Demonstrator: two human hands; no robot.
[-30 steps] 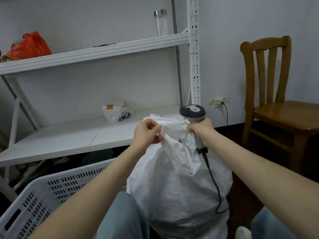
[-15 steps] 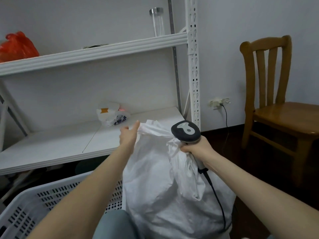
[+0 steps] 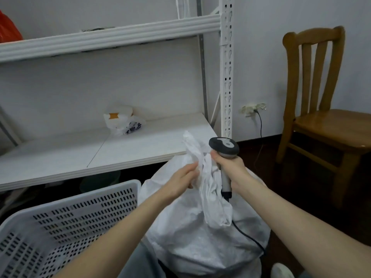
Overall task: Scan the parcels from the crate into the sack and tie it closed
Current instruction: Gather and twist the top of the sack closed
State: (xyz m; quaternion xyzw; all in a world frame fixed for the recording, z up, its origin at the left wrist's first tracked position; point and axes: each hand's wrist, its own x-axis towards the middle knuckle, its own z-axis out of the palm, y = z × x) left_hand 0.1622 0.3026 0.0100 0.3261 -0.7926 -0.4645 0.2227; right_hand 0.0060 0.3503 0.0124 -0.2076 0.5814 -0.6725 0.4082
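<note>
- Left hand [image 3: 180,178] is pinching the gathered neck of the sack [image 3: 190,237], its fingers curling into the white fabric. Right hand [image 3: 230,167] is gripping the handle of the scanner [image 3: 223,147], which is pointing head-up, and its fingers are touching the same bunched neck.
- White metal shelving [image 3: 120,35] is standing against the wall, and its lower shelf [image 3: 100,149] is running behind the raised top of the sack.
- The sack is sitting on the dark floor close in front of the person, bulging full. Its mouth is being held in a twisted bunch between the two hands, and a loose flap is hanging down its front.
- A white perforated crate [image 3: 70,217] is sitting just beside the sack on its left, with the left forearm crossing over its near corner.
- A wooden chair [image 3: 321,125] is standing by the wall on the right, well apart from the sack.
- The scanner's black cable [image 3: 247,237] is trailing from the handle down the sack's right side.
- A crumpled plastic bag [image 3: 122,121] is lying near the back of the lower shelf, and a red bag [image 3: 8,27] is showing at the left edge above the upper shelf.
- A wall socket [image 3: 254,109] with a plug in it is sitting between the shelving post and the chair.
</note>
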